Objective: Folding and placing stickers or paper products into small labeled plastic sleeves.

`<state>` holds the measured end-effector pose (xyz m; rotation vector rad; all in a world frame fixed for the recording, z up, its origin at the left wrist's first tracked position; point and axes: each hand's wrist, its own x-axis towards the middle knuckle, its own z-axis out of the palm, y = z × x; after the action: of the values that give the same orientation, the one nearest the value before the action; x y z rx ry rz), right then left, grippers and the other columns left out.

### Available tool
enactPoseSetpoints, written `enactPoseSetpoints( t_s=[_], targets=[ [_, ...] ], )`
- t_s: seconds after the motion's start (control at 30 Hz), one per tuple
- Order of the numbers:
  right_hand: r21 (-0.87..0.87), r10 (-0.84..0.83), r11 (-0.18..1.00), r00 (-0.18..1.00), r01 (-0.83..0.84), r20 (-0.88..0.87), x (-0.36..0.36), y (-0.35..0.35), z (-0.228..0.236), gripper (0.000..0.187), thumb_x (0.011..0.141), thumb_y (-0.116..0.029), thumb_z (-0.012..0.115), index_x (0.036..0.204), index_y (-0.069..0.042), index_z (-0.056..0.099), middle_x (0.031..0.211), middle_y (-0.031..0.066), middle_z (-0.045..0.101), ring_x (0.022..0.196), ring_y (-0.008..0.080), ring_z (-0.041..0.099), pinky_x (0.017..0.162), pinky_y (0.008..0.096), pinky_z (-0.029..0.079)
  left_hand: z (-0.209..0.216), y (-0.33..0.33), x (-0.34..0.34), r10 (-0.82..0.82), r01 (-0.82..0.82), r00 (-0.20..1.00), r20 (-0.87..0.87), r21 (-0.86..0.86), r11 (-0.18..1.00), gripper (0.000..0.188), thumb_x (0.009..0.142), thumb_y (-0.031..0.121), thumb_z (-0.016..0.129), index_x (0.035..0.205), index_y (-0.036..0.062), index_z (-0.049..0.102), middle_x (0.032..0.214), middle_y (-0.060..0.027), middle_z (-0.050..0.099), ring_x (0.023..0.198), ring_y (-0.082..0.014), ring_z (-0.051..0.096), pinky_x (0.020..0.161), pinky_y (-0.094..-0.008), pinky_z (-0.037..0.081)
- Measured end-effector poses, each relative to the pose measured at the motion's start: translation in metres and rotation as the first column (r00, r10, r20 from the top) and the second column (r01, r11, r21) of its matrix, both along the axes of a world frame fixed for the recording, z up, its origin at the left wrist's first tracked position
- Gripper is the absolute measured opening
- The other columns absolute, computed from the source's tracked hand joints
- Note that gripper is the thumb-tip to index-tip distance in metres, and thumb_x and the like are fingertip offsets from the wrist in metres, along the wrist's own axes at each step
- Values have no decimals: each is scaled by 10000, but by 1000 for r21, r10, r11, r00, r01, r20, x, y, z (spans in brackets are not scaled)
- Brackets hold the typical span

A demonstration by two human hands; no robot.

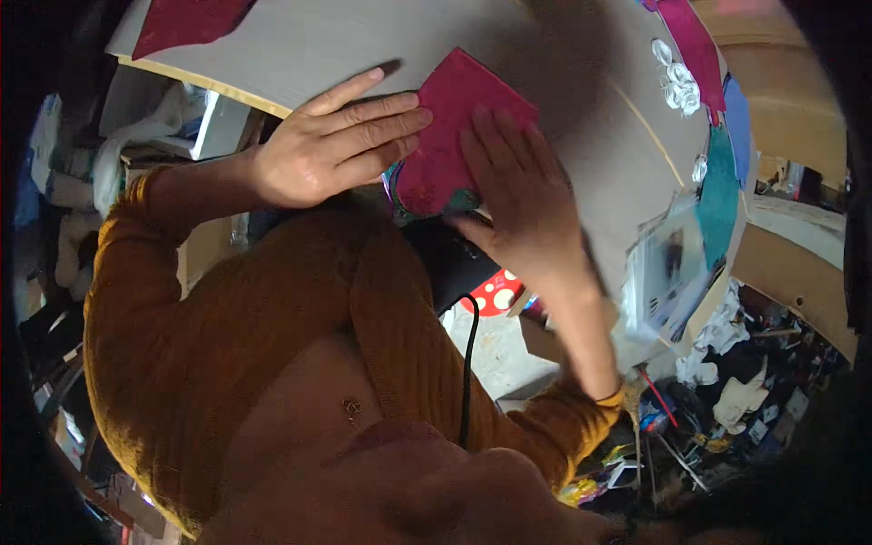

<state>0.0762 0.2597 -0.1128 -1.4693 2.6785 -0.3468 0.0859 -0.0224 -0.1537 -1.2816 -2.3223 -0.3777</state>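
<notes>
— Two bare hands and one red cloth [459,86] for listing. Place of the cloth?
— On the grey table [354,36], flat, at the near edge, between both hands. Corner pointing away from the wearer.
— Beneath its lower end?
— One patterned scrap [465,201], dark green, partly covered.
— Left hand [313,163]?
— Palm down, fingers straight. Outermost finger apart, the other three close together, tips at the cloth's left edge. Thumb: hidden, position impossible to tell.
— Right hand [527,200]?
— Flat over the cloth's right part, in shadow. Fingers outstretched, near together, thumb apart, clamped on nothing visible.
— Further table stock?
— At far left, one dark red piece [186,20]. At right, one cluster of white rolls [679,88], one magenta strip [693,54], one teal piece [718,186], one blue piece [738,118]. Nearer, one clear packet [668,263], blurred.
— Below the table edge?
— One red item with white dots [493,295], partly hidden; one black cord [470,354].
— Clothing?
— Mustard knit sleeves [136,245], both forearms partly bare.
</notes>
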Motion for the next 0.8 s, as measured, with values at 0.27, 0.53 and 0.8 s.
enactPoseSetpoints(
  t_s=[0.27,0.53,0.8],
  targets=[
    [-298,-197,951,906,84,-374,53,3,-37,378,771,-162,761,1127,-41,722,1157,101,661,1042,274,619,923,424,506,-7,0,-4,-41,55,991,-126,107,993,266,758,171,729,1003,67,746,1163,-62,709,1239,-221,591,1097,-458,410],
    [-540,-470,760,879,361,-75,61,-5,-24,234,713,-19,794,940,-70,774,956,27,659,828,228,589,716,359,471,-10,-2,-1,-88,88,996,-15,275,957,272,713,183,769,981,134,764,993,8,699,904,-184,607,826,-363,452],
    [-291,-531,612,654,736,539,42,-4,5,111,800,-44,790,905,-32,756,762,34,659,687,89,567,615,281,445,20,7,1,-20,-85,952,306,326,942,214,691,185,822,879,111,751,890,-1,644,848,-207,576,759,-349,404]
  ],
)
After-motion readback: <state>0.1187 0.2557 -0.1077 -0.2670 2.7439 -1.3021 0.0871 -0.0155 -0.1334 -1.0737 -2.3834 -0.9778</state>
